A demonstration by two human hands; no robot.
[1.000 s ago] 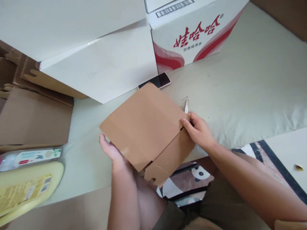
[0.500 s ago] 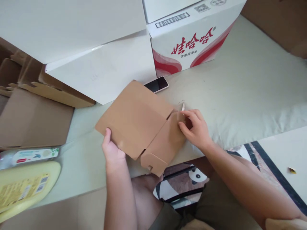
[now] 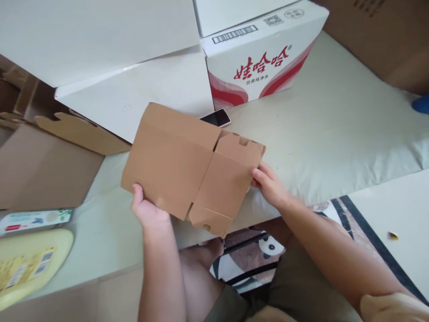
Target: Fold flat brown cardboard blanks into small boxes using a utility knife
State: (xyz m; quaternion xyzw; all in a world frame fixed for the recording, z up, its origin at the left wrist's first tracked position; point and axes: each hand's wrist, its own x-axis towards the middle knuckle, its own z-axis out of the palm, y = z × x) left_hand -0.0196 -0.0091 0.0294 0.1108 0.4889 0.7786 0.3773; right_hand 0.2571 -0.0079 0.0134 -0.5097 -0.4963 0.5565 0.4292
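Observation:
A brown cardboard box (image 3: 174,161), folded nearly flat with creased panels and small slotted flaps, is held above the pale cloth surface. My left hand (image 3: 149,208) grips its lower left edge, thumb on top and the other fingers hidden beneath. At the right end, my right hand (image 3: 271,185) pinches the edge of the narrower panel between thumb and fingers. Behind the cardboard, partly covered by it, a phone (image 3: 219,118) lies on the cloth.
White cartons (image 3: 134,85) and a red-and-white water carton (image 3: 261,67) stand at the back. Brown cardboard (image 3: 50,165) is stacked at left, near a yellow container (image 3: 33,264). A large brown box (image 3: 378,40) stands at back right. The cloth-covered surface (image 3: 335,134) ends above my legs.
The cardboard has turned and shifted left, and its right panel with the upper flap now shows fully. My right hand has moved slightly down and now grips that panel's edge.

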